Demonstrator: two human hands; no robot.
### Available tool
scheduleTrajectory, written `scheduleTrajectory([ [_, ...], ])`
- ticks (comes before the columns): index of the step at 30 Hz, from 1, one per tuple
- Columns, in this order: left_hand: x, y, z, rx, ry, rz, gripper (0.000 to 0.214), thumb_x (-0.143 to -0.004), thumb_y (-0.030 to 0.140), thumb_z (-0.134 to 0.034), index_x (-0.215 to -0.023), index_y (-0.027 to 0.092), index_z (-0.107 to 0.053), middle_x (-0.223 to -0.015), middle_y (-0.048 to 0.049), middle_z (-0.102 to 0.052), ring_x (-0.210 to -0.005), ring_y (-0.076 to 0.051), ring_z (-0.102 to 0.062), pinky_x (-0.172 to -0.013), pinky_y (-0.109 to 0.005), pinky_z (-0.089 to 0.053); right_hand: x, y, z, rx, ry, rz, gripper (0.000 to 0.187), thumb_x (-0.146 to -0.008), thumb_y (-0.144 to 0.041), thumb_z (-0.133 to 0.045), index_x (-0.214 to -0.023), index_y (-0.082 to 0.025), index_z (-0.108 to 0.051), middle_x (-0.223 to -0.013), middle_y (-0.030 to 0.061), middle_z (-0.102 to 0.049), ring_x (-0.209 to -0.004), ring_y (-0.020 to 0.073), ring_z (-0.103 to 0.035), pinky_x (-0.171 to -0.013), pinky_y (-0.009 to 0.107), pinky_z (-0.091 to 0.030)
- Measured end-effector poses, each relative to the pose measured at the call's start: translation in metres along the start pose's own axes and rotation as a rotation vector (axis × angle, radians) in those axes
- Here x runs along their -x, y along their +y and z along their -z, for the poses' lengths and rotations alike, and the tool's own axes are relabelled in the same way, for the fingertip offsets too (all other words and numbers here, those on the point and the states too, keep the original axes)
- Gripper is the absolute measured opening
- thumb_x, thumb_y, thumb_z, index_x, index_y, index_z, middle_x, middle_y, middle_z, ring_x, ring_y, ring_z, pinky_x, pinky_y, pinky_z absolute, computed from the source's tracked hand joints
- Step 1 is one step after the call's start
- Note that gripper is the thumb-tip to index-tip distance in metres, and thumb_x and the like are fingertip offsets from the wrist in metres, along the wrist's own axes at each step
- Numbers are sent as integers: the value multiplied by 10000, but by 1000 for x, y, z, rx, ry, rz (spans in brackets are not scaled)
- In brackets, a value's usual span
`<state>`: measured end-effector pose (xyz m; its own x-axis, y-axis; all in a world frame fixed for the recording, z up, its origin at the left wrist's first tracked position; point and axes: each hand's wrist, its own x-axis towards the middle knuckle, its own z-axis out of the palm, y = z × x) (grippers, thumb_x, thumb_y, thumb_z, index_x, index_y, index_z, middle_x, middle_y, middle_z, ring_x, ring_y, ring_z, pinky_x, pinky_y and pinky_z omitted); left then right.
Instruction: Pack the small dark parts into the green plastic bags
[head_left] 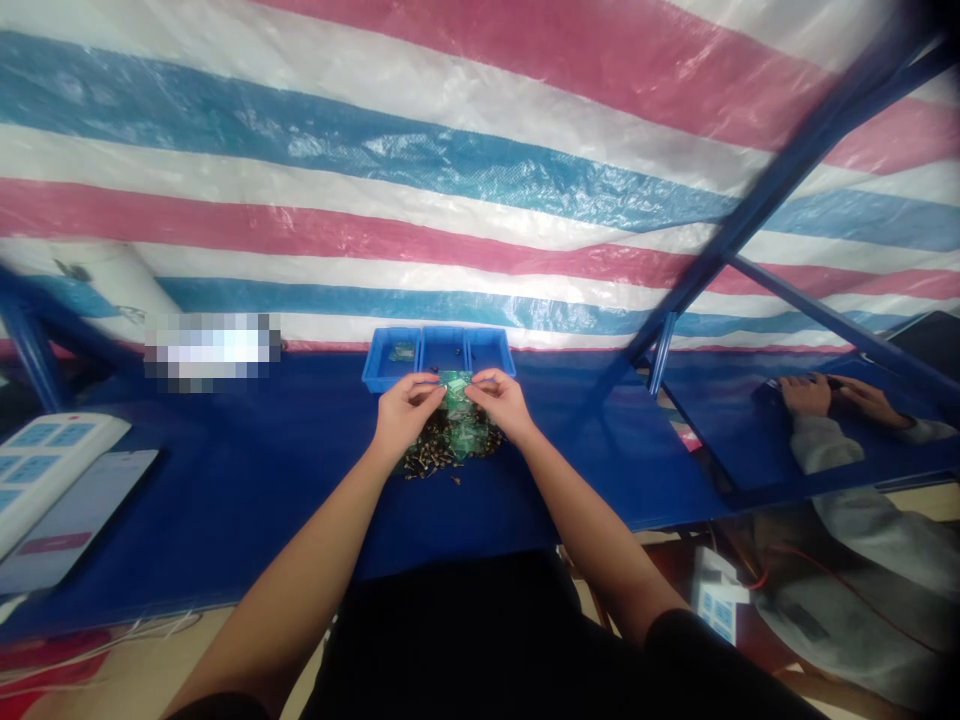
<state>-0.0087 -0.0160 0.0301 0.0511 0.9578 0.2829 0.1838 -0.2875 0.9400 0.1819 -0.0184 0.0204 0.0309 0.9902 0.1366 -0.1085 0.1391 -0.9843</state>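
Observation:
A small green circuit board is held up between my two hands, over a heap of parts on the blue table. My left hand pinches its left edge between thumb and fingers. On the opposite edge, my right hand grips it the same way. Below lies the heap, with more green circuit boards and many small brass-and-black screw-like pieces. Just behind my hands stand joined blue bins; green pieces lie in the left one and a few dark bits in the others.
On the left, a white power strip lies beside a tablet-like device on the blue table. Blue metal frame bars rise at the right. Beyond them are another person's hands. A striped tarp hangs behind.

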Motion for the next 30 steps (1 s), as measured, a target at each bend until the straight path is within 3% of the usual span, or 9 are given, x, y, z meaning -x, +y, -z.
scheduleTrajectory([
  [8,-1,-3,1,-73,40,-43,294,-761,436,-723,-899,177,-730,-838,-60,-736,-740,-183,-676,-734,-311,-557,-1,2,-1,19,46,-54,394,-614,-435,-811,-889,-173,-705,-815,51,-741,-692,172,-670,-639,294,-535],
  [15,-2,-6,3,-151,42,-118,263,-775,437,-699,-850,186,-725,-740,-22,-690,-658,-146,-625,-654,-265,-522,-2,5,-1,71,102,108,303,-623,-419,-813,-785,-177,-725,-766,31,-719,-660,157,-636,-645,293,-517],
  [19,0,-5,1,-32,-11,-63,280,-803,435,-674,-904,174,-701,-743,-39,-717,-672,-169,-673,-697,-293,-547,-2,4,0,8,38,24,343,-647,-443,-792,-851,-182,-704,-691,25,-713,-568,156,-631,-547,278,-484],
  [24,0,-1,3,-16,-30,-43,343,-878,479,-565,-924,170,-706,-842,-77,-743,-735,-191,-697,-686,-299,-556,-1,1,0,-5,-11,-2,349,-748,-487,-684,-924,-189,-729,-855,60,-749,-726,190,-689,-592,276,-507],
  [30,0,-5,2,-97,4,-102,272,-774,426,-708,-899,185,-735,-901,-61,-741,-801,-195,-687,-756,-311,-553,0,2,1,65,34,53,277,-705,-420,-740,-851,-185,-735,-855,48,-740,-652,149,-637,-603,272,-515],
])
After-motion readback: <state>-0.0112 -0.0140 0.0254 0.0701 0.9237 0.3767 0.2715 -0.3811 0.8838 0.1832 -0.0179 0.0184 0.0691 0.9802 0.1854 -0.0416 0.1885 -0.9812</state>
